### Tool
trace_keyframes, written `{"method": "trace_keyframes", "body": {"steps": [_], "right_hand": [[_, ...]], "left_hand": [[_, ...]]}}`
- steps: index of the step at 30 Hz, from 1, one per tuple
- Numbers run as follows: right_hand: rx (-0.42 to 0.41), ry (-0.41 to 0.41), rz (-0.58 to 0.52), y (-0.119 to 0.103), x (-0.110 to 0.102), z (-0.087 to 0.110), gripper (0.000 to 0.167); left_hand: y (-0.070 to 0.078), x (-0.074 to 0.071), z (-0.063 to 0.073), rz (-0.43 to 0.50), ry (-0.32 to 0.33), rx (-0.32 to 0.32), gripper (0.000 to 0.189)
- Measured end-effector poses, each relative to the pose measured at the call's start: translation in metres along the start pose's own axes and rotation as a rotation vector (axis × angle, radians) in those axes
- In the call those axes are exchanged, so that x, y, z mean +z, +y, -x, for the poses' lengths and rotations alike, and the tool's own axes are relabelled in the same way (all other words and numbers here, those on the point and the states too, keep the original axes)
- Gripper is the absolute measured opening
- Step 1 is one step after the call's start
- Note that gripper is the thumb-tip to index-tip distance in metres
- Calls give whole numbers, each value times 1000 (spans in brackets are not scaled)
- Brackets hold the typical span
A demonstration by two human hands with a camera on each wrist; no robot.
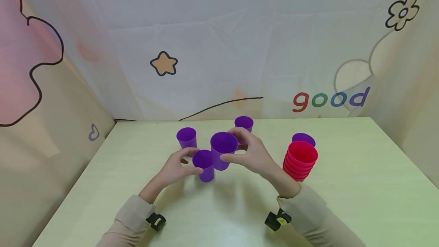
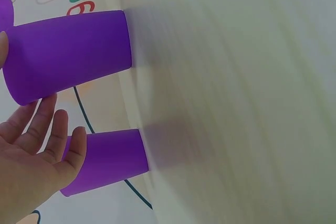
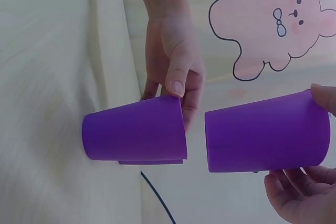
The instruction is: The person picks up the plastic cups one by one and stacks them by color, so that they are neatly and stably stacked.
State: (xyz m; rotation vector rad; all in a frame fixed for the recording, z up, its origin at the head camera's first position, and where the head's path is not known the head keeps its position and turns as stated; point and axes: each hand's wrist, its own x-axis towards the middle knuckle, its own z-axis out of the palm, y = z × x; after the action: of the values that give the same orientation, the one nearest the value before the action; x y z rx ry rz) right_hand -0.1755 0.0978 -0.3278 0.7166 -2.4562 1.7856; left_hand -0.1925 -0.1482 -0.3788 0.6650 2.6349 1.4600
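Note:
My left hand (image 1: 174, 169) holds a purple cup (image 1: 206, 174) near its rim, thumb on the near side and fingers at the far side. That cup stands upright on the table, as its base (image 2: 118, 40) in the left wrist view shows. Just right of it, my right hand (image 1: 252, 151) grips another purple cup (image 1: 221, 158) by the upper part. In the right wrist view this second cup (image 3: 262, 137) hangs clear of the table, higher than the left one (image 3: 136, 132), its open end up.
Behind the left hand stands a purple cup (image 1: 186, 136), and another purple cup (image 1: 244, 122) is behind the right hand. To the right is a stack of red cups (image 1: 302, 157), with a purple cup (image 1: 303, 139) behind it. A printed cloth (image 1: 219, 68) backs the table (image 1: 360, 186).

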Motion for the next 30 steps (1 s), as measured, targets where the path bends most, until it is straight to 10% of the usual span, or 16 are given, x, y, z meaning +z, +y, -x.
{"method": "trace_keyframes", "body": {"steps": [10,30], "right_hand": [[-27,-19,-6,-4,13,-24,53],[-12,-112,26,11,32,-39,54]], "left_hand": [[-24,2,-6,-14,7,2,56],[-24,1,-5,-22,18,41,47]]}}
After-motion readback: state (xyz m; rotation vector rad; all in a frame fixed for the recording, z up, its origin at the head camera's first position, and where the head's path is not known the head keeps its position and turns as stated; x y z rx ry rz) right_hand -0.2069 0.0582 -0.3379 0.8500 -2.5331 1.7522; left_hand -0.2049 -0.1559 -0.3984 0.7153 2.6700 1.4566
